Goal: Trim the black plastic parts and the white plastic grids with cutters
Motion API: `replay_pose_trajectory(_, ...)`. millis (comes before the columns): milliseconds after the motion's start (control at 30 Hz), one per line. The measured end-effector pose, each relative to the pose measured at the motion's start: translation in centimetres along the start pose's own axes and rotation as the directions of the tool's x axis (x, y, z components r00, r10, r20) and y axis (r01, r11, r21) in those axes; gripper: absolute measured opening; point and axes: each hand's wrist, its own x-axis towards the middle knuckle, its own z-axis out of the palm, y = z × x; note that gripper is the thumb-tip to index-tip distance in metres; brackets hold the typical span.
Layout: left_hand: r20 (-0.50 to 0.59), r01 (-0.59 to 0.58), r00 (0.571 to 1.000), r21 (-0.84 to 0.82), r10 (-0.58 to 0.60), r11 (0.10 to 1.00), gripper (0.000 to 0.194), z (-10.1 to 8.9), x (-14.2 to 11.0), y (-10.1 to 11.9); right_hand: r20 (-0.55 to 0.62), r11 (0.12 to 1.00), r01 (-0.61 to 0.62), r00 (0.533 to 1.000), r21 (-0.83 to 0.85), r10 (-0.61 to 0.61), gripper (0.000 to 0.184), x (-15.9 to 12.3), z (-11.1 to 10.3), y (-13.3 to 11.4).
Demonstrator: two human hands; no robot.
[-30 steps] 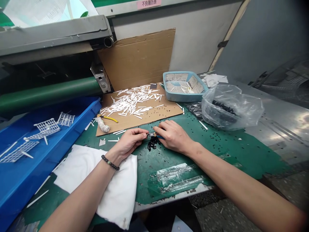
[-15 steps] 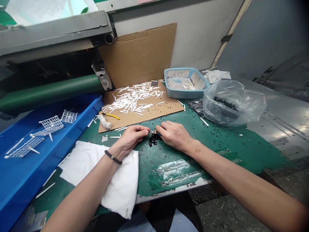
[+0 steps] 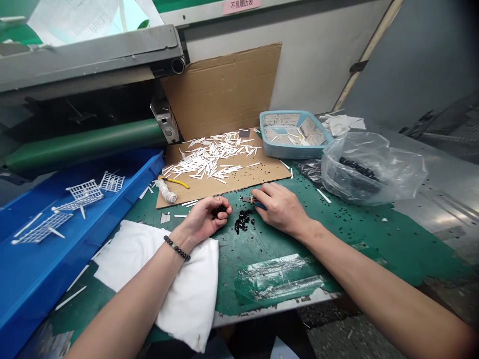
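My left hand (image 3: 207, 218) is curled with the palm turned up, and small black parts (image 3: 219, 211) show between its fingers. My right hand (image 3: 280, 207) grips nippers (image 3: 248, 200), whose metal jaws point left toward my left hand without touching it. Blue and orange show on the nippers near my fingers. Below the jaws, a small heap of shiny black pieces (image 3: 242, 222) lies on the green tabletop (image 3: 232, 264). A white cloth (image 3: 187, 294) spreads under my left forearm.
Many white sticks (image 3: 209, 157) cover a cardboard sheet (image 3: 269, 174). Yellow-handled pliers (image 3: 178, 183) rest at its left edge. A blue tray (image 3: 33, 279) holds white lattice pieces (image 3: 84, 189). At right stand a light-blue basket (image 3: 292, 151) and a clear plastic bag (image 3: 396, 174) containing black pieces.
My left hand has gone from a fingertip pinch at the nippers to a curled, upturned palm showing black parts. The nippers' jaws now stand apart from it. The camera view has shifted slightly.
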Motion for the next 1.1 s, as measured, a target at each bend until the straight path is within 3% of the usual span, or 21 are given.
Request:
replay_pose_trajectory(100, -0.016, 0.011, 1.0, 0.077, -0.01, 0.997, 0.018, 0.1, -0.1, 0.1, -0.005, 1.0, -0.013, 1.0, 0.013, 0.013, 0.015, 0.0, 0.0, 0.1)
replay_pose_trajectory(200, -0.059, 0.0, 0.998, 0.429, 0.028, 0.903, 0.03, 0.4, -0.4, 0.1, -0.014, 0.999, -0.024, 1.0, 0.03, 0.024, 0.015, 0.0, -0.1, 0.2)
replay_pose_trajectory(267, -0.05, -0.039, 0.993, 0.701, 0.104, 0.712, 0.034, 0.6, -0.7, 0.0, -0.019, 0.999, -0.03, 0.999, 0.038, 0.031, 0.015, 0.0, 0.0, 0.2)
replay_pose_trajectory(333, -0.007, -0.075, 0.987, 0.869, 0.163, 0.489, 0.033, 0.8, -1.0, -0.2, -0.017, 0.998, -0.034, 0.999, 0.043, 0.035, 0.015, 0.0, 0.0, 0.3)
replay_pose_trajectory(433, 0.035, -0.087, 0.979, 0.962, 0.2, 0.259, 0.029, 1.1, -1.3, -0.7, -0.001, 0.998, -0.042, 0.999, 0.045, 0.043, 0.017, -0.1, 0.1, 0.4)
replay_pose_trajectory(567, 0.047, -0.069, 0.957, 0.995, 0.286, 0.065, 0.023, 1.8, -1.6, -1.2, 0.01, 0.998, -0.048, 0.999, 0.03, 0.048, 0.019, -0.1, 0.2, 0.4)
replay_pose_trajectory(767, 0.063, -0.047, 0.942, 0.997, 0.329, -0.058, 0.018, 2.4, -2.3, -1.3, 0.009, 0.998, -0.05, 0.999, 0.031, 0.05, 0.019, -0.1, -0.1, 0.5)
replay_pose_trajectory(933, 0.073, -0.036, 0.921, 0.994, 0.382, -0.104, 0.029, 2.2, -2.6, -1.5, 0.02, 0.997, -0.061, 0.998, 0.036, 0.06, 0.018, 0.0, -0.2, 0.4)
replay_pose_trajectory(1100, 0.041, 0.009, 0.947, 0.988, 0.318, -0.154, 0.027, 2.4, -2.8, -1.3, 0.018, 0.998, -0.059, 0.998, 0.035, 0.058, 0.018, 0.0, -0.1, 0.4)
